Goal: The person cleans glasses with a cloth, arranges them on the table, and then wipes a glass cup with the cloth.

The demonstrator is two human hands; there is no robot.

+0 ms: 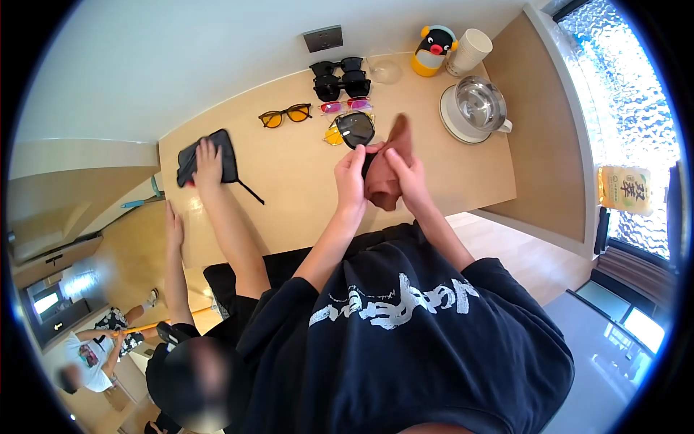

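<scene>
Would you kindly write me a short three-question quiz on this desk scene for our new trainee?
1. True or false: the left hand and right hand both hold the brown cloth.
2. Which item do the hands hold with the cloth? A) dark sunglasses B) the steel bowl C) the penguin toy
3. What does the other person's hand rest on?

Key
1. True.
2. A; one dark lens shows above the left hand.
3. A black pouch on the desk, left of the orange sunglasses.
</scene>
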